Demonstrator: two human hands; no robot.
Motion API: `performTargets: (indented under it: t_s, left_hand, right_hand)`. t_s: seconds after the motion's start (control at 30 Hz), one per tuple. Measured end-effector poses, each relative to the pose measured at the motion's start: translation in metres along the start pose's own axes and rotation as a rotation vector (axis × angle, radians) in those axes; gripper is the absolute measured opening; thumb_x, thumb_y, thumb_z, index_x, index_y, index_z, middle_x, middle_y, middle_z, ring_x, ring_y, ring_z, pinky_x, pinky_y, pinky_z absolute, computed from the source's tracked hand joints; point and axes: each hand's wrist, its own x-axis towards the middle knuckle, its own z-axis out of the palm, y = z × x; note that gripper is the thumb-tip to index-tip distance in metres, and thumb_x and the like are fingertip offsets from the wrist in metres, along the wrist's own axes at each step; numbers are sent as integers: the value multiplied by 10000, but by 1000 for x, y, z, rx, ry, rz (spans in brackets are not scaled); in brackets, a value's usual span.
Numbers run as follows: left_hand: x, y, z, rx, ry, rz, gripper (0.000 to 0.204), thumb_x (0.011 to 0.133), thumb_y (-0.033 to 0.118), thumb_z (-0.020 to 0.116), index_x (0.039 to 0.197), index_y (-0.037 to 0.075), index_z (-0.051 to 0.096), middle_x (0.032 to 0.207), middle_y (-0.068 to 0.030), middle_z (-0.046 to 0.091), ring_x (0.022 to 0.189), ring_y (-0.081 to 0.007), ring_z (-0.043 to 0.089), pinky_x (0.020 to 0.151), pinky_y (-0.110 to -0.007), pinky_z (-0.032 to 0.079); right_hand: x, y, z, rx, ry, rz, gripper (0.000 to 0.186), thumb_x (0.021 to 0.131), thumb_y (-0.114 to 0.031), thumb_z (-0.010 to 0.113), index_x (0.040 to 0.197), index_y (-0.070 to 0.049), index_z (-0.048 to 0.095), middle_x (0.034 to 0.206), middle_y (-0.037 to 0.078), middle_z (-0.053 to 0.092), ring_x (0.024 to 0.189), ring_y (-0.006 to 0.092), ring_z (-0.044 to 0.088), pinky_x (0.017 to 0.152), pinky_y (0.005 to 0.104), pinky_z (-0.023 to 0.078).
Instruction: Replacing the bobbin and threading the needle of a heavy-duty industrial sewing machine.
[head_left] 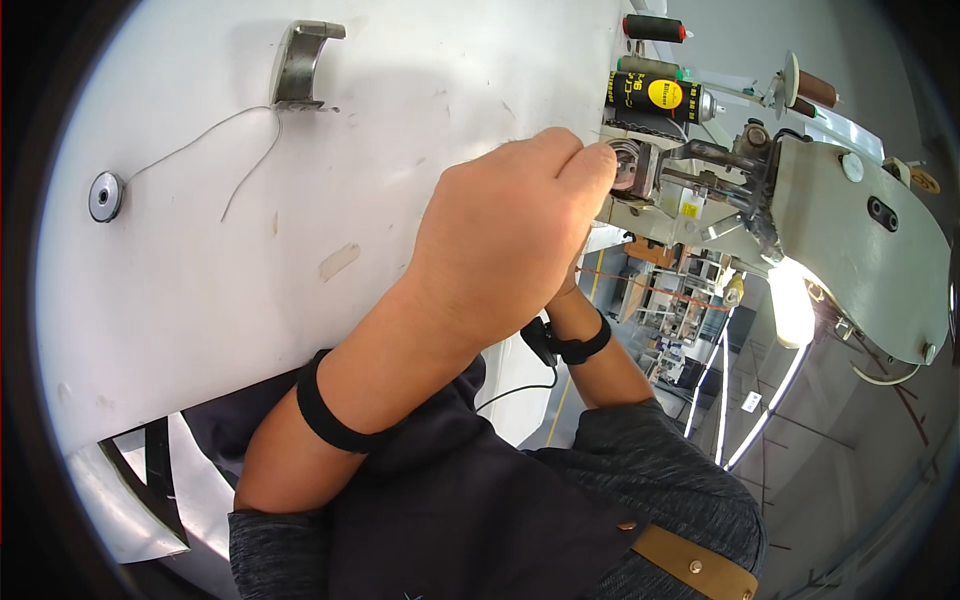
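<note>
My left hand [510,225] is closed with its fingertips turned away, right against the round metal hook part [626,165] at the end of the sewing machine [860,230]. Whatever it pinches is hidden. Behind it, only the wrist side of my right hand [568,287] shows; its fingers are covered by my left hand. On the white tabletop [200,290] to the left lies a metal bobbin [106,197] with grey thread [200,133] trailing from it. The thread passes by a curved metal cover plate [300,68], and its loose end lies on the tabletop.
A black and yellow spray can [655,95] lies beyond the hook part, beside a dark thread spool [653,28]. A brown spool [815,90] sits on the machine's stand. The bright lamp [792,305] hangs beneath the machine head. A black cable [530,388] runs from my right wristband.
</note>
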Motion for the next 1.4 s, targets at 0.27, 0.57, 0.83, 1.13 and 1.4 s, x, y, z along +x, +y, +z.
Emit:
performTargets:
  t_s: [0.27,0.57,0.83,1.13,1.4]
  left_hand:
    - [1,-2,-3,-77,-28,-90,115,861,36,704,972,14,725,852,-107,718,725,-263,681,622,-325,536]
    - [-3,1,12,-225,94,-193,121,872,32,701,988,12,729,883,-125,729,757,-266,691,662,-334,544]
    - [-6,0,4,-214,39,-134,125,870,20,703,989,-13,721,882,-128,726,757,-263,689,651,-321,543]
    - [-4,-3,0,-225,64,-118,116,861,6,708,974,-11,723,860,-126,717,725,-247,681,620,-314,537]
    - [-1,-7,5,-179,100,-11,163,858,18,700,1020,5,702,882,-118,709,744,-269,680,634,-323,543]
  right_hand:
    - [0,-1,-1,-56,-8,46,166,931,-148,715,1019,-22,653,897,-19,656,798,54,563,725,234,472]
    - [-1,-2,6,-91,39,3,170,935,-169,713,993,-22,650,907,17,676,819,95,608,732,261,494]
    - [-6,6,-1,-91,27,14,194,928,-189,726,948,-11,650,825,4,671,774,81,605,692,261,492]
    - [-4,0,2,-56,11,42,197,928,-188,735,960,-10,658,847,0,679,752,57,588,676,239,481]
    - [-1,6,6,-56,42,-1,194,941,-184,719,1004,-16,647,818,-22,646,724,39,545,654,221,452]
